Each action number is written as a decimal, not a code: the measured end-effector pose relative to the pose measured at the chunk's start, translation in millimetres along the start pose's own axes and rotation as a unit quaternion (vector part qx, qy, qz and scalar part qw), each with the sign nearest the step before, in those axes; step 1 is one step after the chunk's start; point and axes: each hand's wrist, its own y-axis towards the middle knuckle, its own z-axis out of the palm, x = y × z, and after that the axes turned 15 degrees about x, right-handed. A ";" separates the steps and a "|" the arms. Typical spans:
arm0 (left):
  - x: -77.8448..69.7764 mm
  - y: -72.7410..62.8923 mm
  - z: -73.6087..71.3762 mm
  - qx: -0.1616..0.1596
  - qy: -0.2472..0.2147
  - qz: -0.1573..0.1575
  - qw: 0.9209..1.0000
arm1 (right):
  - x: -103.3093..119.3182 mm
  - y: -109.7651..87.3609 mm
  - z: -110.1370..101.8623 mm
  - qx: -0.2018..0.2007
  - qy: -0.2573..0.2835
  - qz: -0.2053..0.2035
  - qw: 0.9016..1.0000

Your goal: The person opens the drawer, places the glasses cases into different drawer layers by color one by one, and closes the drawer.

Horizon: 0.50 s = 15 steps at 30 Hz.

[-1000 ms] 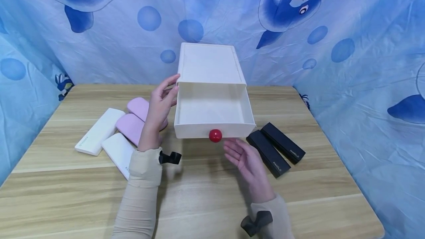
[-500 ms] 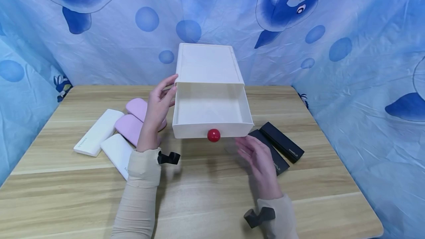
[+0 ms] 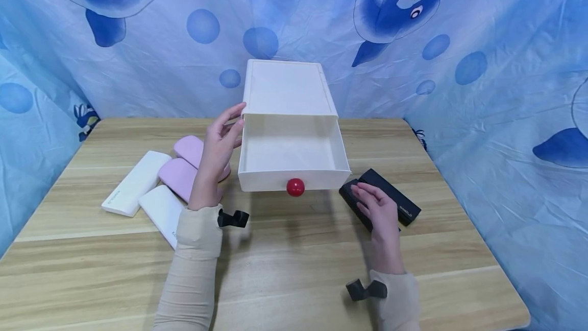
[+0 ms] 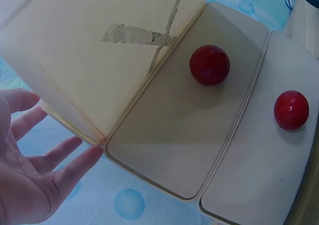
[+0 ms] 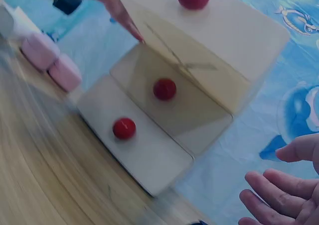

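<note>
A white drawer cabinet (image 3: 289,88) stands at the table's back, its top drawer (image 3: 264,182) pulled out and nothing lying inside. A red knob (image 3: 295,187) sits on that drawer's front. My left hand (image 3: 216,149) rests its fingertips on the cabinet's left side, fingers spread in the left wrist view. Two lower drawers with red knobs stay closed, the middle drawer (image 4: 169,125) above the bottom drawer (image 4: 259,155). My right hand (image 3: 378,211), fingers loosely bent and holding nothing, hovers over two black oblong cases (image 3: 390,195), partly covering the left one.
Left of the cabinet lie two white oblong cases (image 3: 137,183) and two purple rounded cases (image 3: 178,178), partly hidden by my left arm. The wooden table (image 3: 275,280) ends at a blue dolphin-print curtain (image 3: 294,9) behind and on both sides.
My right hand has moved right from below the drawer's front to over the black cases. The left hand stays on the cabinet, and the drawer stands as before.
</note>
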 end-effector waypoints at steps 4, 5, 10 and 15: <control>0.1 -0.2 -0.3 0.001 -0.002 -0.001 1.000 | 0.3 0.1 -5.1 -0.014 -0.048 -0.011 0.999; 0.1 -0.3 -0.4 0.001 -0.002 -0.001 1.000 | 0.1 0.1 -5.9 -0.017 -0.059 -0.016 0.998; -0.1 -0.9 -0.5 0.002 -0.005 0.001 1.000 | -3.5 1.7 -9.1 -0.027 -0.123 -0.031 0.991; 0.4 -0.6 -0.3 0.000 -0.007 0.003 1.000 | -6.9 2.7 -14.3 -0.025 -0.172 -0.023 0.984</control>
